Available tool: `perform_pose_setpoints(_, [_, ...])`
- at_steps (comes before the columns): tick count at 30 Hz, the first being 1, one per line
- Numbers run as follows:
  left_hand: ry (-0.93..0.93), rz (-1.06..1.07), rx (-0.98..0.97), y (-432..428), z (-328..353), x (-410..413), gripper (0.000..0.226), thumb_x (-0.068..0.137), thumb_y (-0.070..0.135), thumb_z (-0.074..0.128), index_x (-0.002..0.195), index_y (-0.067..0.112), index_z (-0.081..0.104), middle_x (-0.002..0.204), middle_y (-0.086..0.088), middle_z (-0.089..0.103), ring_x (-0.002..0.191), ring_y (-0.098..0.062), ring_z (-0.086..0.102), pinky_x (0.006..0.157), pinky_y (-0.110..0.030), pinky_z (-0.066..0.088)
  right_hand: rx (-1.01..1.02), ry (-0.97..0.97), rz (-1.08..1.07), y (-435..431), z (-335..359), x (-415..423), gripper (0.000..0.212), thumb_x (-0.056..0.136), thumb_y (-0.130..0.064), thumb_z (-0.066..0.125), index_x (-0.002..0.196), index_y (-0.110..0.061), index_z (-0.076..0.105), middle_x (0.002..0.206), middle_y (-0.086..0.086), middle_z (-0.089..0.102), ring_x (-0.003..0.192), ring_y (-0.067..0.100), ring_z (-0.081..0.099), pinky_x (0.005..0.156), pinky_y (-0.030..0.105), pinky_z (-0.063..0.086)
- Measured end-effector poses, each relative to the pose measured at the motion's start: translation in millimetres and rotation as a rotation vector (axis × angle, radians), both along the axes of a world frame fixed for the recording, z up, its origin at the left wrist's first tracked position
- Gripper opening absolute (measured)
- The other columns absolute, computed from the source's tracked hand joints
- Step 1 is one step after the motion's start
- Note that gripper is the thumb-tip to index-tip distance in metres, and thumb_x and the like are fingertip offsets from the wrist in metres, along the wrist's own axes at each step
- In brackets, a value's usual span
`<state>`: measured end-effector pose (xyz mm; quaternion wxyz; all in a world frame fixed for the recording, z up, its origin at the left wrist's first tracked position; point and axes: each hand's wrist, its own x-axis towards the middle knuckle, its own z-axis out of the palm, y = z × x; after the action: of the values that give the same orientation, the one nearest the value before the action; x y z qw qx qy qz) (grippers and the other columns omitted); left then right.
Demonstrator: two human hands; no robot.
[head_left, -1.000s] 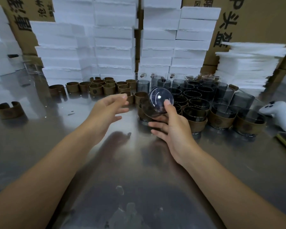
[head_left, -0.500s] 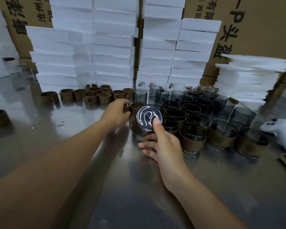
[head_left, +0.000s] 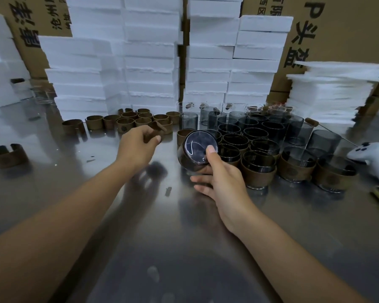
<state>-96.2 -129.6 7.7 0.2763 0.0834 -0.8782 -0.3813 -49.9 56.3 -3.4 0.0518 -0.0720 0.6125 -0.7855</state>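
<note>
Worktop: shiny steel worktop (head_left: 162, 248), smooth and reflective.
Right grip: right grip (head_left: 223, 182) wraps the smoky grey round glass tumbler (head_left: 195, 145), thumb on its base, just left of the block of grey tumblers (head_left: 256, 136).
Tumbler handling: probably rigid, weighty, slippery and breakable, so best held by the wall.
Left grip: left grip (head_left: 136, 147) pinches a brown split band (head_left: 160, 130), farther left of the block. The band looks light and bendy.

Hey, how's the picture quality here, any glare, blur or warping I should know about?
Head view: the left hand and the brown band it grips are smeared by motion; head view: the base of the glass in the right hand shows a bright curved glint; head view: the steel table mirrors the white foam stacks, and edges bow from the wide lens.
</note>
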Motion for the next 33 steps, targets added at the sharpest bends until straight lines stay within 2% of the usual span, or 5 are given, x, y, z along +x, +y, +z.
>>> perform_pose_setpoints(3, [0.107, -0.051, 0.172, 10.0, 11.1, 24.1, 0.014, 0.092, 0.023, 0.059, 0.085, 0.012, 0.064, 0.081, -0.004, 0.064, 0.072, -0.013, 0.054, 0.073, -0.045, 0.052, -0.009, -0.017, -0.001, -0.2, 1.8, 2.1, 0.029, 0.094, -0.041, 0.053, 0.084, -0.017, 0.067, 0.063, -0.006, 0.066, 0.074, 0.016, 0.062, 0.061, 0.022, 0.052])
perform_pose_setpoints(6, [0.198, -0.154, 0.245, 25.8, 16.8, 47.9, 0.016, 0.093, 0.022, 0.058, 0.077, 0.025, 0.063, 0.078, 0.012, 0.066, 0.067, 0.009, 0.055, 0.066, -0.026, 0.046, -0.015, -0.030, -0.007, 0.5, 2.7, 3.3, 0.028, 0.094, -0.040, 0.054, 0.089, -0.015, 0.066, 0.064, -0.007, 0.065, 0.082, 0.019, 0.064, 0.064, 0.023, 0.054])
perform_pose_setpoints(11, [0.277, -0.328, 0.260, 41.7, 19.5, 72.9, 0.024, 0.096, 0.012, 0.053, 0.074, 0.021, 0.059, 0.070, 0.016, 0.063, 0.065, 0.010, 0.054, 0.064, -0.005, 0.038, -0.001, -0.012, -0.015, -0.1, 2.4, 4.2, 0.031, 0.093, -0.042, 0.055, 0.095, -0.013, 0.066, 0.067, -0.007, 0.063, 0.081, 0.019, 0.065, 0.060, 0.022, 0.054])
perform_pose_setpoints(21, [0.389, -0.372, 0.118, 49.3, 7.9, 75.4, 0.017, 0.090, 0.022, 0.061, 0.074, 0.022, 0.057, 0.098, 0.010, 0.049, 0.091, -0.011, 0.056, 0.081, -0.013, 0.042, -0.044, -0.009, 0.030, 2.7, 1.1, 3.9, 0.032, 0.096, -0.037, 0.052, 0.101, -0.009, 0.069, 0.104, 0.011, 0.072, 0.103, 0.025, 0.067, 0.089, 0.027, 0.051])
perform_pose_setpoints(33, [0.345, -0.490, 0.470, 56.3, 7.2, 79.9, 0.032, 0.081, 0.014, 0.069, 0.106, 0.024, 0.053, 0.107, 0.009, 0.065, 0.101, -0.001, 0.063, 0.090, -0.020, 0.048, -0.328, -0.111, 0.141, 6.3, 5.6, 4.0, 0.016, 0.093, -0.022, 0.059, 0.084, -0.012, 0.067, 0.080, 0.004, 0.075, 0.087, 0.020, 0.070, 0.069, 0.029, 0.058])
